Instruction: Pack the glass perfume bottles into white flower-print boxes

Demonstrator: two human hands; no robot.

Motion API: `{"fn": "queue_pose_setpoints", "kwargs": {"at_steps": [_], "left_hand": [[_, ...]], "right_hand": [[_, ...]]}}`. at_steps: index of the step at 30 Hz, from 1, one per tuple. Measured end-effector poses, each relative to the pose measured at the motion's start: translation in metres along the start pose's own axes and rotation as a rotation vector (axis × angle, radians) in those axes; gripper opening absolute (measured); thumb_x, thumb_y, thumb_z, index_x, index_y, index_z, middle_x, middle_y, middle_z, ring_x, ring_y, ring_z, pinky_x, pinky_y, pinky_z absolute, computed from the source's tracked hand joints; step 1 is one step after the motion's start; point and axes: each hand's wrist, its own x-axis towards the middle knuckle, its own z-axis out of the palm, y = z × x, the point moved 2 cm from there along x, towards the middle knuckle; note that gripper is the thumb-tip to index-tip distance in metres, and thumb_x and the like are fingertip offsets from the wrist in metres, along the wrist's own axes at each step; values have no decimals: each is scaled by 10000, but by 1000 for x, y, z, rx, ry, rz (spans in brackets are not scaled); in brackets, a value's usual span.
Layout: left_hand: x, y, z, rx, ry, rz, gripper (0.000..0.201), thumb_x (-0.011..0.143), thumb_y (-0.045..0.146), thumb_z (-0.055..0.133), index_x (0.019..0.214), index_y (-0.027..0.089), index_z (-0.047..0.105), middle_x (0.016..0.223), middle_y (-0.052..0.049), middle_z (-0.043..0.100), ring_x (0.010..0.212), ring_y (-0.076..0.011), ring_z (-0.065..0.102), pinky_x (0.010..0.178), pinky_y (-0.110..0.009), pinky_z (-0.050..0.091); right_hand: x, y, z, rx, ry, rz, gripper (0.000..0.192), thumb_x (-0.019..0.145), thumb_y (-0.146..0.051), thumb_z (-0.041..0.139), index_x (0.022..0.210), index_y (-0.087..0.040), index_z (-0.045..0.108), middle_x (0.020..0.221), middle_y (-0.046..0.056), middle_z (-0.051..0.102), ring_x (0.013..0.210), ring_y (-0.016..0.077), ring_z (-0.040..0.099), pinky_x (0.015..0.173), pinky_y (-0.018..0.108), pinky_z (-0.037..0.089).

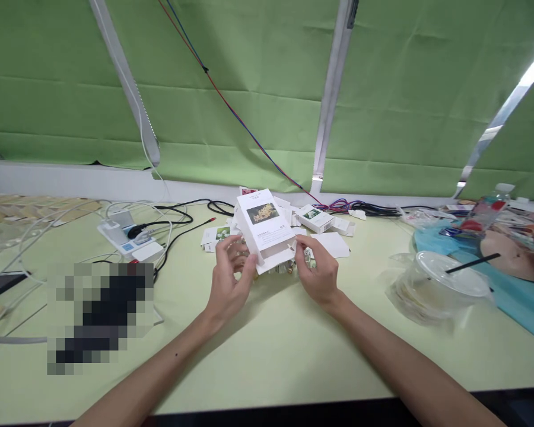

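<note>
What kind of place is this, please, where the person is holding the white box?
Probably a packing workbench in a small workshop or office. Both hands, left hand and right hand, hold a white carton; more small cartons lie behind it, a power strip with cables sits on the pale green table, and green blinds hang behind.

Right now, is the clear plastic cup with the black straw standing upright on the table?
No, the clear plastic cup lies tipped on its side on the table, right of the right hand.
</note>
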Motion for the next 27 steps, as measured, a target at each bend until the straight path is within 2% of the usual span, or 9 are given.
{"fn": "queue_pose_setpoints", "kwargs": {"at_steps": [3,8,14,21,27], "left_hand": [[4,0,-1,-152,-3,-108,426,951,474,585,1256,279,360,913,15,565,602,-109,625,509,-233,532],[11,-2,-5,-219,0,-191,414,934,526,591,1193,283,378,820,43,569,511,-107,591,474,-250,534],[12,-4,-5,-208,-47,-173,469,909,531,615,1224,279,376,849,42,549,520,-110,605,461,-259,542],[7,-4,-2,-30,-125,-128,556,902,445,650,1354,296,362,1104,-50,574,609,-102,635,509,-251,532],[6,-2,0,10,-136,-102,578,894,414,666,1342,290,321,1103,-47,602,600,-92,630,529,-245,529]], "right_hand": [[-2,-3,1,17,-27,-3,247,956,-88,527,1134,-223,633,937,55,762,848,179,744,745,304,618],[-5,-8,2,22,-54,-20,256,955,-76,521,1132,-230,622,910,45,754,815,173,736,710,291,609],[-6,-6,2,33,-47,12,263,944,-67,543,1142,-223,619,925,45,748,816,165,729,732,276,599],[-5,-5,2,38,-66,47,228,965,-94,531,1140,-219,607,928,41,738,811,160,719,740,277,593],[-7,-5,1,76,-49,116,214,969,-138,551,1167,-214,579,957,45,718,831,162,716,736,279,609]]}}
